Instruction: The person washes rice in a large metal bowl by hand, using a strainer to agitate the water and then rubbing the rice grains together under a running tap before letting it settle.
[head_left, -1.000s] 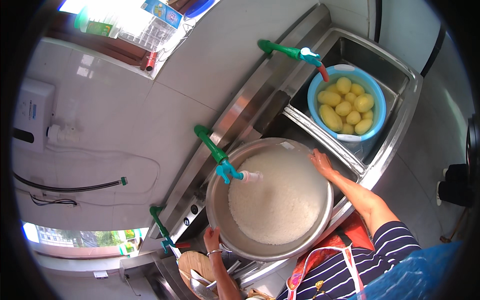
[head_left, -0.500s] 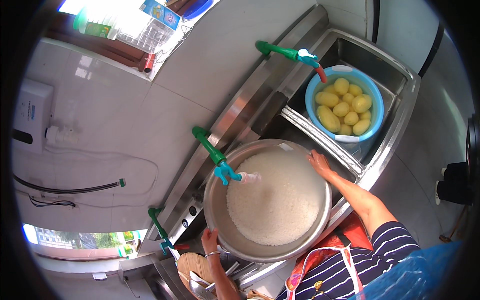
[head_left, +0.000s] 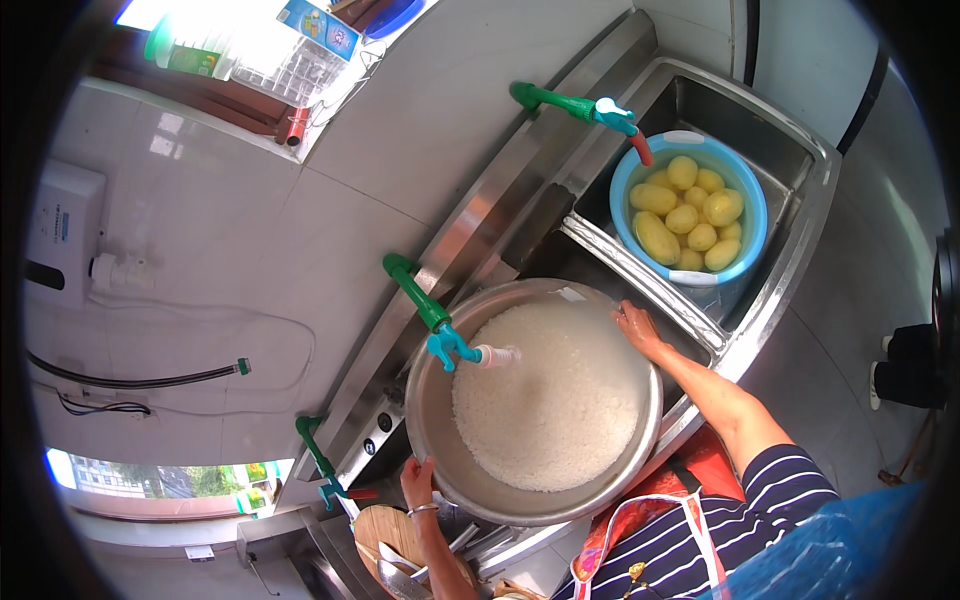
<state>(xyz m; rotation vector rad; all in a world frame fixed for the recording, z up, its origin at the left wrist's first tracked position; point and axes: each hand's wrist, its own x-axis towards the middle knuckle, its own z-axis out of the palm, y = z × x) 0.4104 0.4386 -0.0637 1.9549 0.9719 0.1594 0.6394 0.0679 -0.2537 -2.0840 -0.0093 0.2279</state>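
Observation:
A wide metal basin [head_left: 650, 420] sits tilted over the sink, with rice [head_left: 545, 430] under cloudy water in it. My left hand [head_left: 417, 484], with a bracelet at the wrist, grips the basin's rim at the lower left. On the opposite side my right hand [head_left: 638, 328] holds the rim, fingertips over the inner edge and water. Above the rice hangs a teal tap [head_left: 452, 345] on a green pipe, its pale ribbed spout pointing into the basin; whether water runs from it is hard to make out.
In the farther sink bowl, a blue tub [head_left: 623, 225] holds peeled potatoes [head_left: 684, 219] in water under another tap [head_left: 612, 115]. A third tap [head_left: 330, 490] and a round wooden board [head_left: 385, 530] are near my left forearm. Another person's legs [head_left: 910, 365] show at the right.
Almost nothing differs. Both hands stay on the basin's rim, and the basin has shifted at most very slightly to the left.

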